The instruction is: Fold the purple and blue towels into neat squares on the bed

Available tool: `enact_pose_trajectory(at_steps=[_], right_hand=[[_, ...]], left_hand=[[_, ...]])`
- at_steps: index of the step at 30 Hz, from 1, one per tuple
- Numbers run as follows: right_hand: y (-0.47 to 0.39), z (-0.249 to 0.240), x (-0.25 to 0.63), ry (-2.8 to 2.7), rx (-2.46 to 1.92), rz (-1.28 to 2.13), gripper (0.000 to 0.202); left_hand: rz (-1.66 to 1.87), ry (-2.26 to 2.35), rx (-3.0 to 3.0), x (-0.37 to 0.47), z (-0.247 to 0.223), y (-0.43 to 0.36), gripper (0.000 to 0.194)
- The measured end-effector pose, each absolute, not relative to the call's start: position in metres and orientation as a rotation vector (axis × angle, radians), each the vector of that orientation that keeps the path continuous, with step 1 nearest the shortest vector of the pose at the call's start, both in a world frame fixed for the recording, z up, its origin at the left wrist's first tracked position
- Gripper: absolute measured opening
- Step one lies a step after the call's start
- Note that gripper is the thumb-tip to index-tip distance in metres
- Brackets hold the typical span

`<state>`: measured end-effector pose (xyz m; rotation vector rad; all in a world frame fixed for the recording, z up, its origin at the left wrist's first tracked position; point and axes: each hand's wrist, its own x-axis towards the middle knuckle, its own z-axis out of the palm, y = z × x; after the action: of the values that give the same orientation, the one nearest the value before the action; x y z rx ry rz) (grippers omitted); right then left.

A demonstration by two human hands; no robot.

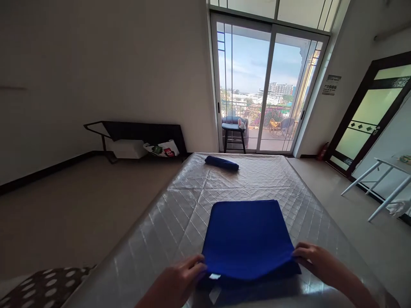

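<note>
My left fingers (198,264) and right fingers (297,252) pinch the near corners of a flat, rectangular dark-blue cloth (245,235), raising its edge above the silver quilted mattress (180,214); a rolled navy bundle (221,163) lies farther off.

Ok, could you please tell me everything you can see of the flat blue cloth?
The blue cloth looks like soft fabric, folded roughly square with layers at the near edge. It lies on the quilted mattress, near edge raised and sagging between the left hand and right hand. A small white tag shows near its left corner.
</note>
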<state>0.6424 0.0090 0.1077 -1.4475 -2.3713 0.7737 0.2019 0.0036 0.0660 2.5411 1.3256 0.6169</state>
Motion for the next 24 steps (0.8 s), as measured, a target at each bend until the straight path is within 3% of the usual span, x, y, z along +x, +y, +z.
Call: enact_pose_trajectory(at_steps=[6,13,19,24], right_hand=[[0.059,0.180,0.648,-2.264,-1.338,0.671,0.038],[0.139,0.238,0.642,-2.112,-1.336,0.343,0.028],[0.185,0.237,0.642,-2.000,-1.409,0.267,0.022],[0.212,0.228,0.645,-2.001,-1.492,0.319,0.021]], left_hand=[[0.567,1.303,2.453,0.193,0.147,0.056,0.027],[0.867,1.388,2.422,0.188,0.215,0.157,0.043],[0.991,1.450,2.444,0.202,0.223,0.212,0.046],[0.983,1.480,2.366,0.216,0.221,0.242,0.036]])
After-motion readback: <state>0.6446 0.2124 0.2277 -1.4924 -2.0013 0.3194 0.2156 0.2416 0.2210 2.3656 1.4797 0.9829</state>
